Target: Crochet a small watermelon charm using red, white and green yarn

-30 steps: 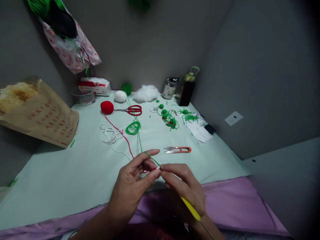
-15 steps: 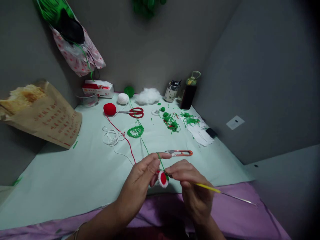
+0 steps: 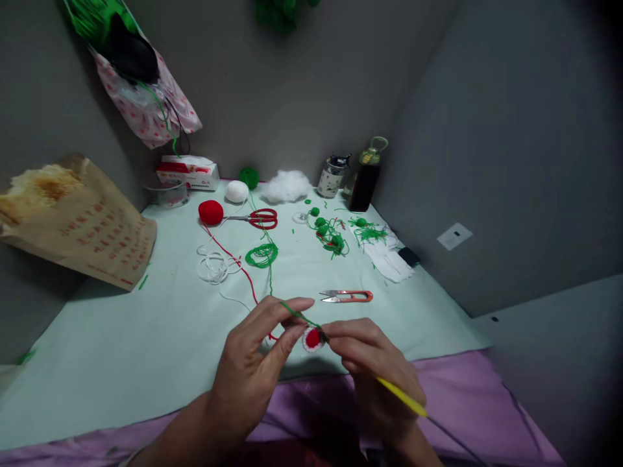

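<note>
Between my two hands is a small round crochet piece [image 3: 312, 339], red in the middle with a white rim and a dark green bit at its right edge. My left hand [image 3: 256, 357] pinches its left side with the thumb and fingers. Green yarn [image 3: 298, 314] runs over the left index finger to the piece. My right hand [image 3: 379, 360] is closed around a crochet hook [image 3: 402, 395] with a yellow grip; its tip end is hidden at the green stitches. Beyond my hands, orange thread snips [image 3: 353, 296] lie on the table.
Behind lie a green yarn coil [image 3: 261, 255], white yarn [image 3: 214, 267], a red ball [image 3: 211, 213], red scissors [image 3: 263, 218] and green crocheted balls [image 3: 321, 226]. A paper bag [image 3: 107, 233] stands left; a bottle [image 3: 365, 185] and a jar [image 3: 331, 178] stand at the back right.
My left hand has shifted left, away from the right hand, and the green yarn now slants lower. The round piece has turned to face me more. The hook's rear end has swung downward.
</note>
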A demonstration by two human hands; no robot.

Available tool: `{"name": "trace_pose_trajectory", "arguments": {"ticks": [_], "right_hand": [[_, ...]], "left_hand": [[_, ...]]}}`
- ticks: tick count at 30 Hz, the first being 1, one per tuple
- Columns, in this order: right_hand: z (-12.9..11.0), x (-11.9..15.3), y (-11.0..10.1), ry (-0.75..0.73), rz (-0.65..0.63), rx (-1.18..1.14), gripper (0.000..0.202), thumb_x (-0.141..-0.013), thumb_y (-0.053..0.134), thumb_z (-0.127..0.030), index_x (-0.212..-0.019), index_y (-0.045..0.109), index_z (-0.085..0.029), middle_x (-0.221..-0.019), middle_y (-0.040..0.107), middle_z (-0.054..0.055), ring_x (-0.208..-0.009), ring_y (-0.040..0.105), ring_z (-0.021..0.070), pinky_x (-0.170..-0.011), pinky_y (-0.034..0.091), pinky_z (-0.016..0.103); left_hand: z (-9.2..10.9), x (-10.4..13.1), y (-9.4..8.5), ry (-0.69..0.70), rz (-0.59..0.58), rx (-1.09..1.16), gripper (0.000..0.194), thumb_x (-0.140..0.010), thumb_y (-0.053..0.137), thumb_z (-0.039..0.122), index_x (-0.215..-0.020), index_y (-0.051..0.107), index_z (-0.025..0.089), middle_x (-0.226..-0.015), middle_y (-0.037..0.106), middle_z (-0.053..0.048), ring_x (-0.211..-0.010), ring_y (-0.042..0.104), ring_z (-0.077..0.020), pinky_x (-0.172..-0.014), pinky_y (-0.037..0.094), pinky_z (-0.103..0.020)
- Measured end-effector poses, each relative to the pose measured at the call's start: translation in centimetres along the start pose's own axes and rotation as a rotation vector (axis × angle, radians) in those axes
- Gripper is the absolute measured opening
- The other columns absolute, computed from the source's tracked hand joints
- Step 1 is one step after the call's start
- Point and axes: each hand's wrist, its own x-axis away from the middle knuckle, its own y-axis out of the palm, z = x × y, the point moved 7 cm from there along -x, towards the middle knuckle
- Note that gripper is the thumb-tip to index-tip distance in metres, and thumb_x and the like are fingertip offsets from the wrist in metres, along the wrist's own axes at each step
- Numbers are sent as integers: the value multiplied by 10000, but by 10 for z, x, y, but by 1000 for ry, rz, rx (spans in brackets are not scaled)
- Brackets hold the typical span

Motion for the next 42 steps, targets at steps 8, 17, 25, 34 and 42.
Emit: {"name": "trace_pose_trajectory", "arguments": {"ticks": [8, 17, 25, 34, 42], "right_hand": [[-9, -2, 11, -157, -26, 224, 384, -996, 590, -123, -1361, 663, -219, -1131, 791, 126, -975, 773, 224, -733, 667, 319], [-14, 0, 18, -212, -73, 400, 454, -1000, 579, -98, -1440, 607, -207, -1054, 791, 119, -948, 771, 238, -767, 671, 348], [1, 1, 9, -60, 39, 73, 341, -1018, 563, -128, -1316, 694, -230, -1042, 773, 94, -927, 749, 222, -727, 635, 335], [21, -10, 13, 283, 198, -330, 189, -1022, 600, -204, -1020, 783, -248, -909, 762, 58, -872, 721, 209, -757, 612, 341], [-6, -5, 21, -90, 100, 231, 352, -954, 661, -112, -1269, 745, -245, -1035, 756, 91, -931, 728, 221, -763, 624, 316]], "left_hand": [[-23, 8, 7, -397, -37, 297, 246, -922, 734, 270, -1165, 767, 291, -898, 739, 2, -859, 705, -160, -824, 552, -257], [-28, 5, 15, -560, -20, 507, 405, -791, 890, 301, -1181, 782, 279, -840, 665, 19, -836, 641, -145, -821, 525, -251], [-35, 15, 30, -856, -94, 881, 559, -733, 928, 323, -1253, 770, 192, -848, 680, -23, -814, 615, -146, -847, 494, -270], [-33, 7, 22, -632, -94, 626, 456, -835, 859, 302, -1281, 759, 294, -910, 666, -1, -882, 603, -149, -841, 473, -268], [-40, 11, 32, -695, 7, 859, 522, -746, 940, 315, -1243, 789, 272, -852, 670, 15, -824, 609, -117, -834, 476, -231]]}}
